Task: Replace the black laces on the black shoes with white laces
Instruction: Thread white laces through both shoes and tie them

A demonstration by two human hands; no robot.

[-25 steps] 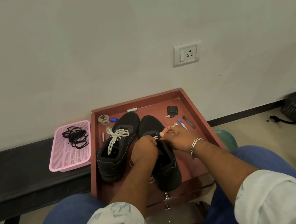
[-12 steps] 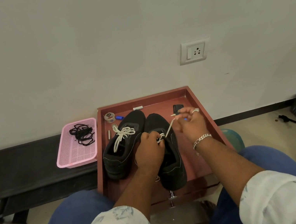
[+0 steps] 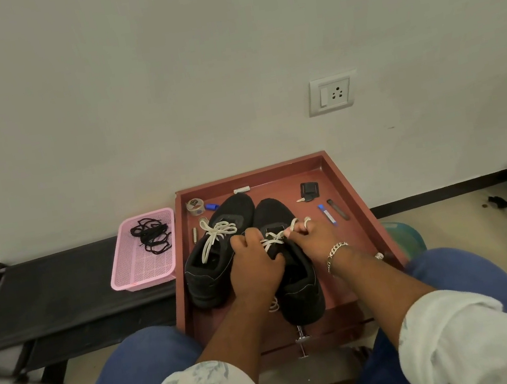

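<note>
Right shoe [image 3: 297,287]: both hands pinch its white lace [image 3: 271,241], left hand [image 3: 253,263], right hand [image 3: 311,239]; uneven pulling risks lopsided ends or a skipped eyelet.

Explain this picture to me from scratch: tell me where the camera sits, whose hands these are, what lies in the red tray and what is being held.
There is no machine here. A person wears one wide-angle camera on the head, looking forward and down, so you see their own arms and blue-clad knees. Before them is a red tray against the wall. In it stand two black shoes: the left shoe already carries a white lace, and the right shoe is being laced. The left hand rests over the right shoe with fingers curled at the white lace; the right hand pinches the same lace. Small items lie around the shoes: a tape roll, a key with a black fob and a blue pen. Left of the tray, a pink basket holds the removed black laces.
</note>
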